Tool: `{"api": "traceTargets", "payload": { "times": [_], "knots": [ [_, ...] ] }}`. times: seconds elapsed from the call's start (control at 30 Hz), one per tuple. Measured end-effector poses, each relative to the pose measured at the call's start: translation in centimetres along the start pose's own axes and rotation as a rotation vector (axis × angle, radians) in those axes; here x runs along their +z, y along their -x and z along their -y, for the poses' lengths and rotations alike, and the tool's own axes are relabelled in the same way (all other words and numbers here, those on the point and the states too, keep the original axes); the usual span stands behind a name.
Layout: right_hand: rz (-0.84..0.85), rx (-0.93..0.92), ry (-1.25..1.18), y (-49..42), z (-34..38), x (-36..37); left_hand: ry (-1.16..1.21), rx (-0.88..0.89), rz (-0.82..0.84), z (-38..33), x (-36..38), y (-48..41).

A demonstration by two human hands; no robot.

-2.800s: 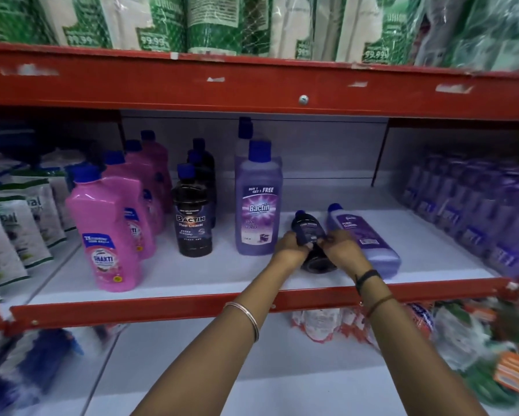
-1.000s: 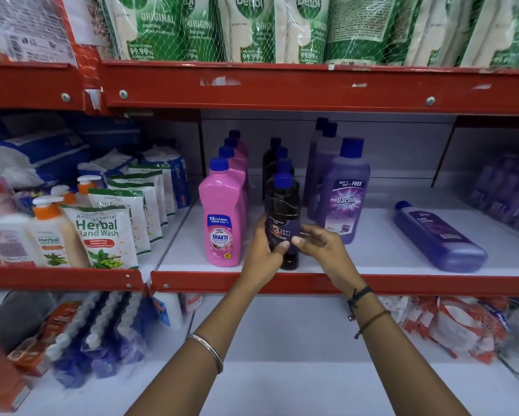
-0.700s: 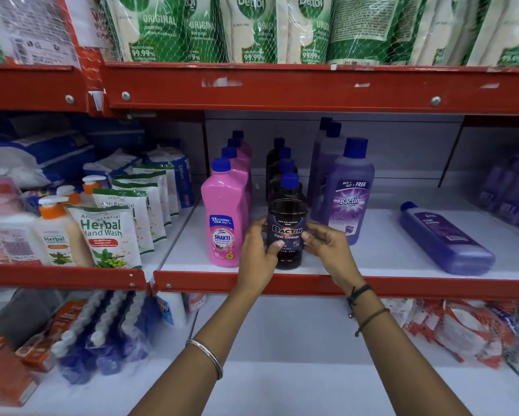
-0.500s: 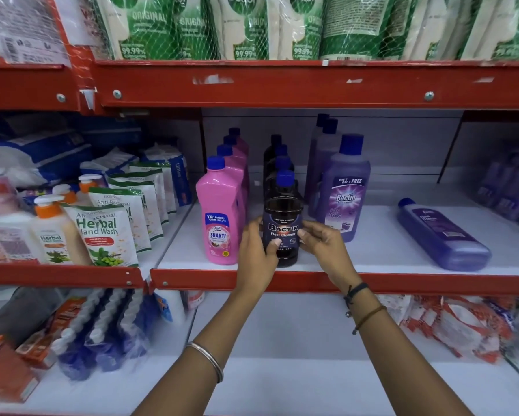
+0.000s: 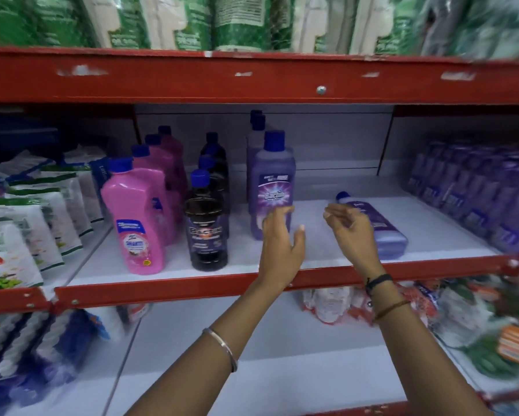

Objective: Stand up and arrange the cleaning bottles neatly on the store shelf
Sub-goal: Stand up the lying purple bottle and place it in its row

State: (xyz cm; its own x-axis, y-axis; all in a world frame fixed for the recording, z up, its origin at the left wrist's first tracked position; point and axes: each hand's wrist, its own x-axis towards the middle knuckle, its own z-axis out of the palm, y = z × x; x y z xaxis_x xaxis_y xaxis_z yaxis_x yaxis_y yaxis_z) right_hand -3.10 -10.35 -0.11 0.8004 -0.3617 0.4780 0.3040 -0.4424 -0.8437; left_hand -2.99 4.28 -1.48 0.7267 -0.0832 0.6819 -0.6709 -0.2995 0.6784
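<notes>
Both hands are letting go of the dark bottle, now standing on the shelf. The left hand and right hand, grip released, are reaching toward the lying purple bottle.

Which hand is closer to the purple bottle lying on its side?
Right. The right hand hovers just in front of the lying purple bottle; the left hand is further left, by the standing purple bottle.
</notes>
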Motion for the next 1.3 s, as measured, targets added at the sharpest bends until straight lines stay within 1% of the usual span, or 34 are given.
{"api": "traceTargets", "payload": {
  "times": [0.1,0.17,0.23,0.33,0.4,0.43,0.5,0.7,0.8,0.93,1.1,1.2,1.3],
  "knots": [
    [-0.115,-0.046,0.215,-2.0,-2.5,-4.7,0.07,-0.102,0.125,-0.4,5.3,-1.8],
    [-0.116,-0.016,0.336,-3.3,-4.2,-7.0,0.044,-0.178,0.175,-0.1,8.5,-2.8],
    [-0.064,0.1,0.38,-4.7,-5.9,-8.9,0.007,-0.31,0.265,0.2,11.5,-3.6],
    [0.063,0.286,0.383,-6.3,-8.0,-10.3,-0.098,-0.557,0.455,0.4,14.7,-4.5],
    [0.109,0.342,0.315,-6.7,-8.9,-10.5,-0.187,-0.613,0.548,0.3,15.9,-4.6],
    [0.111,0.356,0.29,-6.7,-9.0,-10.4,-0.177,-0.628,0.543,0.3,16.1,-4.5],
    [0.105,0.361,0.248,-6.9,-9.5,-10.7,-0.065,-0.68,0.487,-0.1,16.5,-4.6],
    [0.056,0.357,-0.026,-6.4,-10.0,-10.6,0.274,-0.77,0.325,0.2,16.4,-4.9],
    [0.032,0.349,-0.194,-5.6,-9.7,-10.3,0.426,-0.74,0.254,0.2,15.7,-4.8],
    [0.015,0.264,-0.345,-4.7,-8.4,-10.5,0.513,-0.606,0.191,-0.5,13.7,-4.8],
    [0.039,0.127,-0.351,-3.3,-5.7,-9.3,0.394,-0.38,0.078,-2.4,10.5,-5.0],
    [0.058,0.069,-0.355,-2.5,-4.1,-7.6,0.347,-0.307,0.059,-2.8,7.7,-4.4],
    [0.102,0.027,-0.365,-1.6,-2.6,-5.3,0.309,-0.278,0.009,-2.5,4.7,-3.2]
  ]
}}
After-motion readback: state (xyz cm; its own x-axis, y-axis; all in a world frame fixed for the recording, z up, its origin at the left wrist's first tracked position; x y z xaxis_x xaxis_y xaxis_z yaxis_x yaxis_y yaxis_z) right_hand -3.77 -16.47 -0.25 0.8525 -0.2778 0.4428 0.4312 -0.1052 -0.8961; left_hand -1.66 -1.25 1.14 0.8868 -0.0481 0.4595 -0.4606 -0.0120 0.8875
